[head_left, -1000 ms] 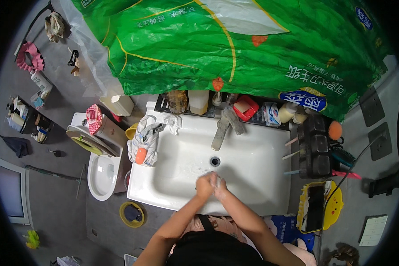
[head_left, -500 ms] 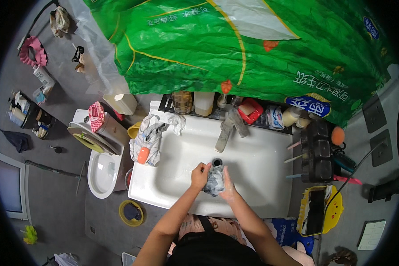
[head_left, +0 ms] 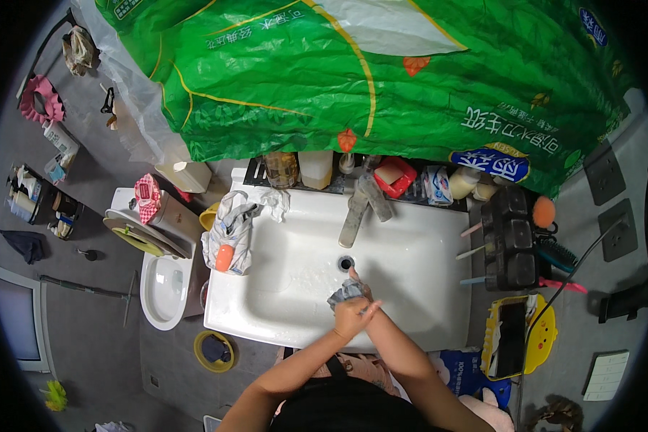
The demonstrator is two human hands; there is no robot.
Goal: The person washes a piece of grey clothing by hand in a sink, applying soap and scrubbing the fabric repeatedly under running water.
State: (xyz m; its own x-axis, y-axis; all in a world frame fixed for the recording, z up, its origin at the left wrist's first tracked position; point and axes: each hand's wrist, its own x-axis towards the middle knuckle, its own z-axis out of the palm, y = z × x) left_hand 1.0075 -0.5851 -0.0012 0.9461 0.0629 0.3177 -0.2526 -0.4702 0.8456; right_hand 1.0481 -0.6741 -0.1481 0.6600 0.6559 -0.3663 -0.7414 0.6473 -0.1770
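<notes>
Over the white sink basin (head_left: 281, 317), a small grey wet cloth (head_left: 346, 290) is bunched between my hands, just below the drain hole. My left hand (head_left: 353, 317) crosses over the right one, its fingers curled around the cloth's lower end and against the right hand. Mostly covered, my right hand (head_left: 368, 294) presses the cloth from its right side, the thumb pointing up toward the drain. Above them the grey faucet (head_left: 356, 216) reaches over the basin; no running water shows. On the sink's left rim an orange bar of soap (head_left: 225, 258) rests on a crumpled white-and-grey garment (head_left: 232, 227).
A large green plastic package (head_left: 266, 79) hangs over the back ledge, where bottles and a red soap dish (head_left: 394, 177) stand. To the right are a black brush holder (head_left: 510, 237) and a yellow basket (head_left: 547, 338) with a phone. A toilet (head_left: 167, 288) stands at left.
My left hand has moved down and right, crossing onto the right hand. The cloth is more tightly bunched and shows less suds. The whole view has shifted slightly.
</notes>
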